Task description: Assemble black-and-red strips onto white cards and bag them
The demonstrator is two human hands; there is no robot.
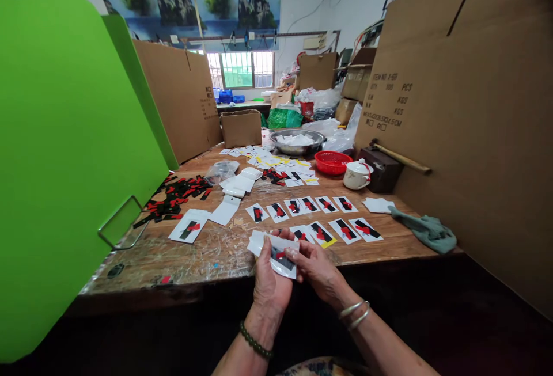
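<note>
Above the table's front edge, my left hand [272,284] grips a small white plastic bag [283,270], its thumb on top. My right hand [317,266] pinches the bag's right side, where a black and red piece shows; whether that piece is fully inside I cannot tell. Just beyond my hands lie two rows of white cards [326,204], each bearing a black and red piece. One filled white bag [190,226] rests to the left, near some white bags [225,210]. A heap of black and red pieces [179,194] spreads at the table's left.
A metal basin [297,149] with white cards, a red basket [332,162] and a lidded white cup [358,175] stand farther back. At right are a grey-green cloth [425,231] and a tall cardboard panel [466,117]. A green panel [64,134] walls the left side.
</note>
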